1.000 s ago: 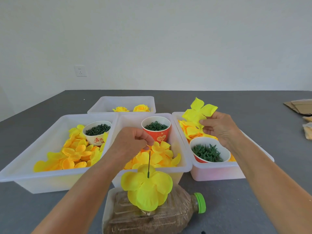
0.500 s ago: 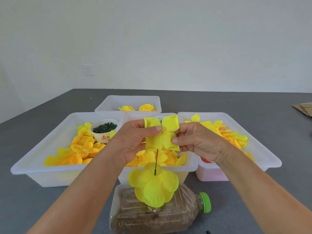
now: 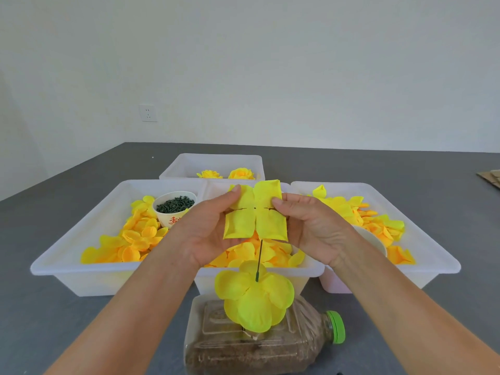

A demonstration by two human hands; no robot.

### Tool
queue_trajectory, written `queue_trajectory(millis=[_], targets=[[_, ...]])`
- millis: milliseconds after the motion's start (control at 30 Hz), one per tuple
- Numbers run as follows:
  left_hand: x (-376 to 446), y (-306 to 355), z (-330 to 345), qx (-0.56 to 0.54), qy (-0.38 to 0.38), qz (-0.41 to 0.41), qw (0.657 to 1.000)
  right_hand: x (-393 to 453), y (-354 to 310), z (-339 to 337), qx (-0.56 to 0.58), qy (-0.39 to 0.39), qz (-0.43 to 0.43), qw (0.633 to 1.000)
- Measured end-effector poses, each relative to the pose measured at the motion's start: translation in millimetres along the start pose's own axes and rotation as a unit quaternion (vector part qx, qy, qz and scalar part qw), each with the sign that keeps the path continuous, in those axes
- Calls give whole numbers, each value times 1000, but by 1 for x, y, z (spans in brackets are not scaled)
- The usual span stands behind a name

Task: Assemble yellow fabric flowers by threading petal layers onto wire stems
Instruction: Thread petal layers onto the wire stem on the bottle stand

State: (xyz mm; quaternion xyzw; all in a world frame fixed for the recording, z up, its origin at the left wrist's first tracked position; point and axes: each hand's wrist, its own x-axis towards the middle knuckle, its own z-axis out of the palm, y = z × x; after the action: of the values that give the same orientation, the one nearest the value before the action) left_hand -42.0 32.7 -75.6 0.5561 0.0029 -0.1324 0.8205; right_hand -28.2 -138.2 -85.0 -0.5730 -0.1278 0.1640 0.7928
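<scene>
Holding a four-lobed yellow petal layer (image 3: 255,211) stretched flat mid-frame, my left hand (image 3: 208,234) pinching its left edge and my right hand (image 3: 311,228) pinching the right. Just below it the dark wire stem (image 3: 259,259) pokes up through a petal layer already threaded on (image 3: 254,296), standing in a sand-filled bottle (image 3: 259,345) lying at bottom center. Petal bins (image 3: 54,266) behind.

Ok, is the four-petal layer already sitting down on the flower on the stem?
No, both hands hold the four-petal layer above the flower, with bare wire stem between.
</scene>
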Motion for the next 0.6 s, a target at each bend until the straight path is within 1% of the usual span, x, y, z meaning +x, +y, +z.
queue_trajectory(millis=[167, 333, 533, 600], targets=[[-2, 1, -3, -4, -10, 1, 1000, -1, 2, 2, 1, -1, 0, 1000], [-9, 3, -5, 11, 11, 28, 999, -2, 1, 4, 0, 0, -17, 1000], [-13, 8, 2, 21, 43, 90, 995, -4, -5, 14, -39, 45, -16, 998], [-13, 10, 2, 15, 55, 101, 993, -6, -9, 15, -51, 50, -24, 997]])
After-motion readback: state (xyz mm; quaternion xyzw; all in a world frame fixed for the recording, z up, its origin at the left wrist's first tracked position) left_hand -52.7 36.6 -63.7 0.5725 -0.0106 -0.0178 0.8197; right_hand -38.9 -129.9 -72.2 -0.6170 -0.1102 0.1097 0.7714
